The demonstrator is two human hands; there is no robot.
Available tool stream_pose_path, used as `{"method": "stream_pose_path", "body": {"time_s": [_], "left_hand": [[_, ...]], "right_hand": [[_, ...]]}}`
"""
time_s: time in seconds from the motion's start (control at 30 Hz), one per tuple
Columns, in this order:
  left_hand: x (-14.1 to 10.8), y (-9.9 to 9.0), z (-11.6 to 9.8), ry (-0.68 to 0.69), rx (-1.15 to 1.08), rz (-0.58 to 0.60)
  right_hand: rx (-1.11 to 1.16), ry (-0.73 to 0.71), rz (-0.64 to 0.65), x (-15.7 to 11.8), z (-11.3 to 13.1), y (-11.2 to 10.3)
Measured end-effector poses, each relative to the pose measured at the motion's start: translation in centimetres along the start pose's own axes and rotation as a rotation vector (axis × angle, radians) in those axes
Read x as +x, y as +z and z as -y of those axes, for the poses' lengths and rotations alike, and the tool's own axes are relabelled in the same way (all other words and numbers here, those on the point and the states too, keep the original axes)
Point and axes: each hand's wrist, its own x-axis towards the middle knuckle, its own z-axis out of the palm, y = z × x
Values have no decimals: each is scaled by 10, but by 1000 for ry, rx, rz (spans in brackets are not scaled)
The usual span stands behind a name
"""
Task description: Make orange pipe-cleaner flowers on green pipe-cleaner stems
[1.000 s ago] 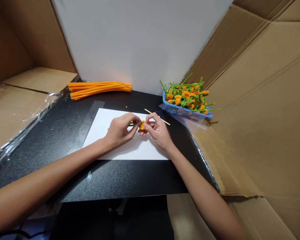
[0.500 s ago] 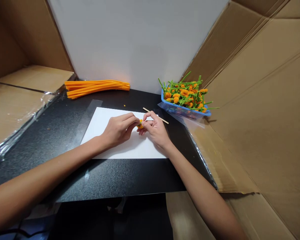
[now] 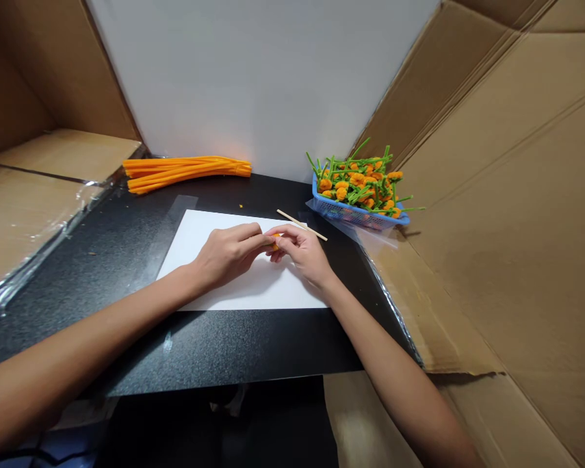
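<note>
A small orange pipe-cleaner flower is pinched between my two hands above a white sheet. My left hand grips it from the left, its thumb and index finger pressed together. From the other side my right hand holds it, with the index finger curved over the top and the thumb below. Fingers cover most of the flower, so only a bit of orange shows. Just behind my right hand lies a thin wooden stick, across the sheet's far edge.
A bundle of orange pipe cleaners rests at the back left of the black table. At the back right, a blue basket holds several orange flowers with green stems. Cardboard walls the right side.
My right index finger has come down over the flower and my fingers have closed in around it. Its green part, visible before, is now hidden.
</note>
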Motion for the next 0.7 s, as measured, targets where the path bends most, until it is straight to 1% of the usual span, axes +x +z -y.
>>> {"method": "stream_pose_path", "body": {"time_s": [0.13, 0.23, 0.33, 0.4, 0.5, 0.6, 0.63, 0.7], "left_hand": [[3, 0, 3, -34, -106, -8], [4, 0, 1, -58, -102, -6], [3, 1, -2, -96, -66, -43], [2, 3, -4, -122, -28, -90], [0, 6, -6, -142, 15, -132], [-2, 7, -8, -189, 2, -116], [-2, 7, -8, -195, 6, -103], [-2, 7, -9, -178, 42, -70]], "right_hand": [[-26, 8, 60, -1, 0, -4], [-129, -41, 78, -3, 1, -5], [-225, -78, 60, -5, 2, -3], [-225, -84, 62, -6, 2, 0], [-139, -60, 62, -5, -2, 4], [-68, -37, 33, -4, -7, 7], [-87, -49, 23, -4, -8, 7], [-203, -102, 5, -5, -9, 7]]}}
